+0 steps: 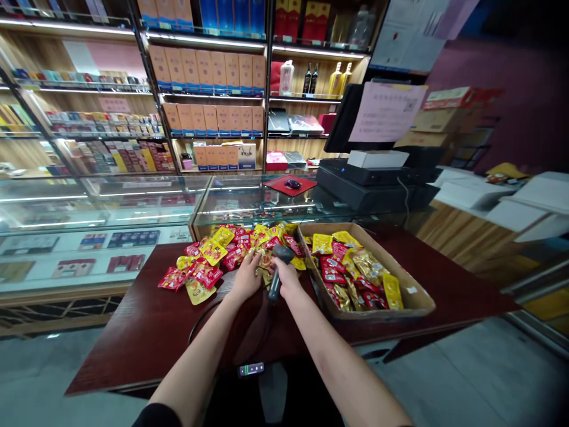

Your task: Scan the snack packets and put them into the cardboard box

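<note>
My right hand [287,276] is wrapped round the handle of a dark barcode scanner [274,287], whose head points forward over a heap of snack packets. Just left of it, my left hand [247,276] has its fingers closed on a gold snack packet [265,260] at the near side of the heap; part of the grip is hidden. Red and yellow snack packets [213,251] spread leftward across the dark red table [146,332]. To the right of my hands stands an open cardboard box [415,301] with red, yellow and gold packets in it.
A cable [198,323] loops over the table beside my left forearm. Behind are a glass counter [240,198], a mouse [292,184] on a red pad, and a monitor [344,121] with paper on it. Shelves of boxes and bottles line the back.
</note>
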`<state>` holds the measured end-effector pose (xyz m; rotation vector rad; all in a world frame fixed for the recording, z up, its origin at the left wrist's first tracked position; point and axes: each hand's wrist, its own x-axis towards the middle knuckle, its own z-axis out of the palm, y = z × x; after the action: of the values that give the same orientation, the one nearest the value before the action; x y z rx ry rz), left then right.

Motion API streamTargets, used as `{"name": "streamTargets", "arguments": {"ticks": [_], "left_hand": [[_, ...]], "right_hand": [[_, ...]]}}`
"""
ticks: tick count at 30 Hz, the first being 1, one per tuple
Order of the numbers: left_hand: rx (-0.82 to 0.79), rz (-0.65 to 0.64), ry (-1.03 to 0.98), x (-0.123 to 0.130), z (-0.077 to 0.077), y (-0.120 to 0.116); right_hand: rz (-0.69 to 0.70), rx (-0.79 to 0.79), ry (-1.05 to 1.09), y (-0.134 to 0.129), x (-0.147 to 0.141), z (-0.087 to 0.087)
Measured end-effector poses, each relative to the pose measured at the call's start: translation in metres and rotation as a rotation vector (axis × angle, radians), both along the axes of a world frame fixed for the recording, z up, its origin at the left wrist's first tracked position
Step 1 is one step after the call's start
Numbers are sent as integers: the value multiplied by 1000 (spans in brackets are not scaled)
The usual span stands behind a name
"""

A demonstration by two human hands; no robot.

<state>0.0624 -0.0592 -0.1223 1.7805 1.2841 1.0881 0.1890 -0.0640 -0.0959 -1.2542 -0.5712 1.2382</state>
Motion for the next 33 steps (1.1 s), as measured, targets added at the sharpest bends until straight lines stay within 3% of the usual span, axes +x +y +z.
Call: {"name": "streamTargets", "arguments": {"ticks": [2, 4, 8, 11, 13, 17, 20, 26, 29, 33], "left_hand": [[0, 33, -31, 1, 1, -2], [-38, 90, -132, -2, 4, -4], [-280, 179, -343, -18, 16, -7], [-521, 126, -509, -35, 26, -13], [-584, 69, -600, -43, 31, -18], [-555, -5, -649, -47, 38, -27], [-559, 16, -678, -41, 43, -31], [-603, 63, -869, -27, 39, -34], [-534, 61, -738, -24, 29, -34], [-509, -102, -528, -25, 28, -29]], "right_hand": [[-27, -68, 140, -4, -3, 5], [51, -47, 225, -12, -7, 11], [224, 63, 220, -29, -10, 20], [150, 84, 156, -34, -8, 21], [84, 85, 95, -35, -6, 20], [122, 89, 79, -37, -7, 16], [172, 71, 147, -40, -10, 15], [57, 33, 159, -40, -11, 10], [27, 71, 23, -36, -7, 10], [64, 151, -213, -25, 0, 15]]}}
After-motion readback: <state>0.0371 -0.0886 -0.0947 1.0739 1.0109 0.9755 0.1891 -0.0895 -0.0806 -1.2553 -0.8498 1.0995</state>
